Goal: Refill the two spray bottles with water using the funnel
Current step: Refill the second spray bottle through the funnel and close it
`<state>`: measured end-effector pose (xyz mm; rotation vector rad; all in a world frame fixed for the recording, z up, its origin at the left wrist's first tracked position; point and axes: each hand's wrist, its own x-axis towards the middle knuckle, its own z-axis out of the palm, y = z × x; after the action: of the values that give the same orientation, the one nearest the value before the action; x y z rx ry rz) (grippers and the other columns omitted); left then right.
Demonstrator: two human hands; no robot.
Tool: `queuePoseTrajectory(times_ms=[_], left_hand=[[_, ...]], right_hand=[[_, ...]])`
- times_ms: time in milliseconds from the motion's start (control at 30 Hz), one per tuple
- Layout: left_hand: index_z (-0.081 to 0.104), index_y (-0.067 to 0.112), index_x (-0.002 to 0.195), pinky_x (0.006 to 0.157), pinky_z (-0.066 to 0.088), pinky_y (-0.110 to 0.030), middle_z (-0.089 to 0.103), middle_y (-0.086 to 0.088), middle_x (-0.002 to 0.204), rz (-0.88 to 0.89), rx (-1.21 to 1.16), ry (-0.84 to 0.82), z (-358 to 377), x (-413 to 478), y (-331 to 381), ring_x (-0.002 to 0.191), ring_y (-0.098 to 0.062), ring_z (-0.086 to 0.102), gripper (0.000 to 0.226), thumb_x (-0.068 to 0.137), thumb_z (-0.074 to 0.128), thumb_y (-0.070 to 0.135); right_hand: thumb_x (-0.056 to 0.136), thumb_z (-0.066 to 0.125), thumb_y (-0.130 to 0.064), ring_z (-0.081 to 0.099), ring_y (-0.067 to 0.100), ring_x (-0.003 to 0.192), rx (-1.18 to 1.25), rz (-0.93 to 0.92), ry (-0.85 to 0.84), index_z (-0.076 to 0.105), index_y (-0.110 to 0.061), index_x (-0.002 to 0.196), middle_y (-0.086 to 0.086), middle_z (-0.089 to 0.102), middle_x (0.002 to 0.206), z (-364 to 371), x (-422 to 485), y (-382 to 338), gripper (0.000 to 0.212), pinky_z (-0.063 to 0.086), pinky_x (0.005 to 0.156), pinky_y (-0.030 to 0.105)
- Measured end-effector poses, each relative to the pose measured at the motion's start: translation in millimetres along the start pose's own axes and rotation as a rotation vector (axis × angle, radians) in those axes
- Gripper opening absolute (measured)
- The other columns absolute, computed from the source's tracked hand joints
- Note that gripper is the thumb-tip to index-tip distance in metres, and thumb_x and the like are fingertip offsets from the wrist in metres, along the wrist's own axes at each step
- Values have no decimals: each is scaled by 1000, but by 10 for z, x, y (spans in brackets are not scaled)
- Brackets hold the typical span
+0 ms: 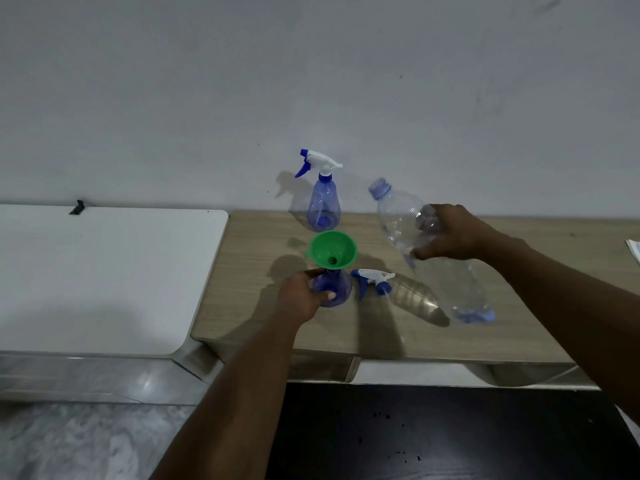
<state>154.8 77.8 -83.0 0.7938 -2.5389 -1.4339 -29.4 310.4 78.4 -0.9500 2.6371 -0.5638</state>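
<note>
On the wooden desk (485,341), the left hand (300,296) grips an open spray bottle (337,289) topped by a green funnel (333,250); its trigger head (372,279) lies beside it. The right hand (453,233) holds a tilted clear water bottle (401,216); another spray bottle (323,199) stands at the desk's back edge

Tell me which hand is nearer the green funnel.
Left. The left hand grips the spray bottle directly beneath the green funnel; the right hand holds the water bottle off to its right.

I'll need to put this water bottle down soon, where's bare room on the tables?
The white table is bare. The wooden table is free right of the clear plastic water bottle. It is crowded around the green funnel, loose sprayer head and capped blue spray bottle.
</note>
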Motion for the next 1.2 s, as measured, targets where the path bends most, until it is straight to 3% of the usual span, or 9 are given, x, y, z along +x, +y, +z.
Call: queuePoseTrajectory(times_ms=[133,300,500,700,833,967,1033,1100,1200], left_hand=[[69,31,119,86,57,-41,74,4,100,24,0,-9,-5,-6,0,86,-17,70,56,65,83,28],[70,29,117,86,56,-36,72,7,96,51,-18,-4,-15,-17,2,87,-15,69,51,70,85,18],[72,27,114,83,55,-31,73,7,91,66,-27,-4,-17,-25,13,79,-10,66,48,69,85,15],[71,28,117,85,56,-36,73,5,95,41,-20,-8,-8,-13,4,82,-14,68,52,68,85,17],[70,27,119,86,56,-36,73,5,97,30,-18,-5,-5,-15,6,86,-16,69,54,69,86,19],[70,23,119,86,55,-34,70,6,94,22,-27,-14,-19,-43,51,86,-17,68,50,72,85,13],[70,24,119,87,56,-36,71,6,95,9,-40,-16,-17,-34,45,87,-18,68,52,71,84,12],[69,25,121,88,55,-35,71,6,96,-15,-40,-14,-15,-41,46,90,-18,69,54,71,84,13],[68,26,123,90,54,-34,71,5,98,-22,-24,-24,-29,-55,67,93,-18,69,56,71,85,16]], right_hand=[[62,94,-28,68,19,89,256,49,226,61,-14,105,3,71,96,48,-49,136,56,49,74,26],[62,92,-38,65,18,98,408,110,461,58,-13,114,3,70,108,213,-65,195,67,51,82,30],[64,91,-44,62,15,102,489,181,666,56,-15,119,1,67,114,378,-52,185,72,43,79,22],[60,89,-56,59,20,113,517,242,680,51,-14,126,4,62,124,436,-94,248,87,45,87,28],[60,87,-59,56,26,121,529,294,534,39,-12,136,10,54,136,556,-174,279,102,51,97,40],[45,62,-96,59,36,116,320,606,480,39,-10,135,13,59,129,869,-334,273,126,49,96,53],[55,54,-96,61,38,108,267,713,487,45,-6,125,16,61,120,1059,-436,224,114,50,92,51],[68,52,-88,64,33,94,295,708,422,49,-9,112,13,64,106,1241,-534,74,90,54,84,46],[82,57,-72,62,21,81,330,440,396,54,-17,98,4,64,91,1412,-579,-249,57,54,73,36]])
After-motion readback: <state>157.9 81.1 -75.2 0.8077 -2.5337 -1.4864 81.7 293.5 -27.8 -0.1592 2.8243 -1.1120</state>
